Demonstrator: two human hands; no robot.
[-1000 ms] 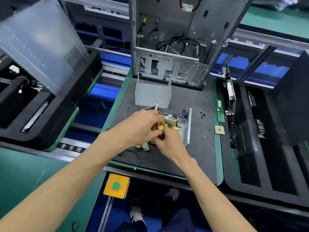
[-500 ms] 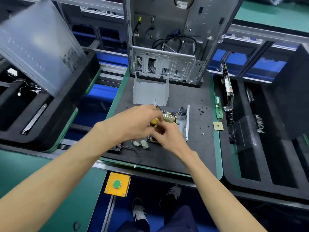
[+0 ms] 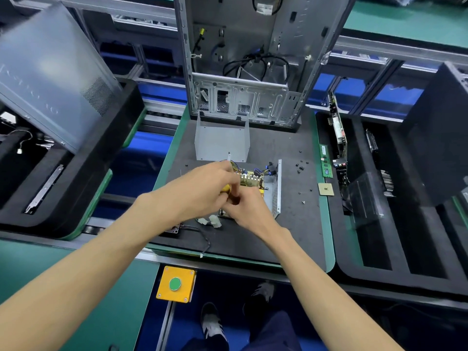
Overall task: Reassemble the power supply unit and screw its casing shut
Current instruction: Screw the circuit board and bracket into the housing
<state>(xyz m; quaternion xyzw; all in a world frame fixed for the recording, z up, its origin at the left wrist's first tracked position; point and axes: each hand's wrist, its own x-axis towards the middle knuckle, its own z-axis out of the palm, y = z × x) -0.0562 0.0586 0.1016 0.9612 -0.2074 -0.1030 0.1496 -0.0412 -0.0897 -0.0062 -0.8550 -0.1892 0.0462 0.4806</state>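
Presently both hands meet over the open power supply unit point(image 3: 255, 183) on the mat, left hand point(image 3: 202, 188) gripping a yellow-handled screwdriver point(image 3: 226, 188) held roughly upright, right hand point(image 3: 243, 209) pinching beside its shaft, cover point(image 3: 221, 143) lying just beyond.

Yellow box point(image 3: 176, 285) — green button point(image 3: 174, 284); black mat point(image 3: 291, 224).

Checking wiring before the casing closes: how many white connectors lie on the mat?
2, side by side on the mat: one connector below the left hand, the other beside the right hand. The hands may hide more.
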